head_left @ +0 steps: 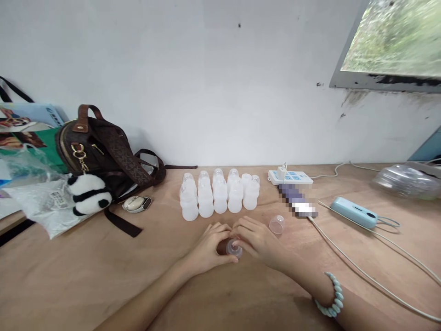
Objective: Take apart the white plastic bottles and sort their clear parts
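My left hand (208, 248) and my right hand (257, 240) meet at the middle of the wooden table (86, 276). Both have their fingers curled round a small translucent plastic bottle (234, 248), which shows between the fingertips. A loose clear cap (277, 224) lies on the table just right of my right hand. Beyond the hands, several translucent white bottles (218, 195) stand upright in rows. On my right wrist sits a pale green bead bracelet (333, 294).
A brown handbag (103, 151) with a panda plush (88, 194) and plastic bags (44, 204) lies at the left. A power strip (290, 176), a light blue device (353, 212) and white cables (361, 271) lie at the right. A clear bag (408, 181) is at far right.
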`<state>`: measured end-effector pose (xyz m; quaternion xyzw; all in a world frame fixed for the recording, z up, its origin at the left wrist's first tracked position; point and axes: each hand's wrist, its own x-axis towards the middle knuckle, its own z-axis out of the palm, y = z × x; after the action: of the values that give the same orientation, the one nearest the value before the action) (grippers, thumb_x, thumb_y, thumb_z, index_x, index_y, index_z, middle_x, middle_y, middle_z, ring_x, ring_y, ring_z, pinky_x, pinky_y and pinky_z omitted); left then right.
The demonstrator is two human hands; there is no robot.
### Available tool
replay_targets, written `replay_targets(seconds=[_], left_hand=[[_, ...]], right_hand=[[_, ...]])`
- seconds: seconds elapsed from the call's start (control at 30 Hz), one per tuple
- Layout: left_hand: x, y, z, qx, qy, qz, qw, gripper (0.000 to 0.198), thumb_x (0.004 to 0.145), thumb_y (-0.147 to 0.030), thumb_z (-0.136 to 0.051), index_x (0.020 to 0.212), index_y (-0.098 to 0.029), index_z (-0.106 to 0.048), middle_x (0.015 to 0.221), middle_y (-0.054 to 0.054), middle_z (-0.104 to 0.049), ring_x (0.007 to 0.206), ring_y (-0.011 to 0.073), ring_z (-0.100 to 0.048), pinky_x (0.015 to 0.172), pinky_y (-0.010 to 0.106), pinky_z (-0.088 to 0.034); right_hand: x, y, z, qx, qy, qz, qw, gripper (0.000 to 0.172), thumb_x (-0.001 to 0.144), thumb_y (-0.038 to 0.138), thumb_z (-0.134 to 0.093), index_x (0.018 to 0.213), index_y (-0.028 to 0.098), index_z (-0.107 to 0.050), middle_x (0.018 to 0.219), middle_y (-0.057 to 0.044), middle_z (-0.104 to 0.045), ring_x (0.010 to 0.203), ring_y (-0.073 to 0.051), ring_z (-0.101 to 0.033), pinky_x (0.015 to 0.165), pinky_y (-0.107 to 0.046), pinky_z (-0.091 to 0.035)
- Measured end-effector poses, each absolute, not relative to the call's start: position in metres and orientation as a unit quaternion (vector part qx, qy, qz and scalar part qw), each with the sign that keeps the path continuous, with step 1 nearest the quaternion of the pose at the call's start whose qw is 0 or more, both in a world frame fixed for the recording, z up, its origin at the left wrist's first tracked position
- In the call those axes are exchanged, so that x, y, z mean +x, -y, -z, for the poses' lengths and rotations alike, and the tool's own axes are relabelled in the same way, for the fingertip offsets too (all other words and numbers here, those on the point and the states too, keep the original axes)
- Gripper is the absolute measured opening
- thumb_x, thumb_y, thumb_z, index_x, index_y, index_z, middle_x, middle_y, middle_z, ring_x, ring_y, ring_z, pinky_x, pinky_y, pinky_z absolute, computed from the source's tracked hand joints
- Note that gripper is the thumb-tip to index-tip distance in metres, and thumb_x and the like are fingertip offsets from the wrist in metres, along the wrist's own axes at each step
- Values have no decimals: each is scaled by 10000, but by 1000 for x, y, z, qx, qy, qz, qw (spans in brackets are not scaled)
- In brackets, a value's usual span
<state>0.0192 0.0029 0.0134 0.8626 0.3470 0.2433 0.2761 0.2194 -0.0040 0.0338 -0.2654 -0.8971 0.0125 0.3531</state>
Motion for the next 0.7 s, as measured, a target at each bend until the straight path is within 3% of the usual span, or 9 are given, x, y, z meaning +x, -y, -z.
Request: replay_targets(seconds=[0.2,0.53,0.7], left_hand=[[17,0,-14,863,-349,-236,280,362,881,-292,-648,1240,-277,-606,1232,55,-552,1157,242,-498,1026,396,-379],[16,0,-14,849,-361,-247,296,487,845,-328,-688,1300,-259,-529,1292,87,-548,1201,278,-486,1053,463,-373],[16,1,-17,844,-363,-247,308,468,840,-331,-701,1269,-259,-530,1255,82,-569,1180,279,-494,1041,470,-371]], right_hand=[[271,-33,-60,-472,703,-4,533,91,918,230,-511,920,199,-596,825,-42,-661,730,-183,-595,687,-314,-470],[301,-144,-56,-469,770,-110,419,402,763,30,-425,983,204,-713,987,-67,-618,821,-165,-601,748,-326,-523],[300,-148,-43,-444,786,-146,406,446,798,56,-438,1156,215,-651,1130,-87,-568,858,-154,-603,721,-307,-549]])
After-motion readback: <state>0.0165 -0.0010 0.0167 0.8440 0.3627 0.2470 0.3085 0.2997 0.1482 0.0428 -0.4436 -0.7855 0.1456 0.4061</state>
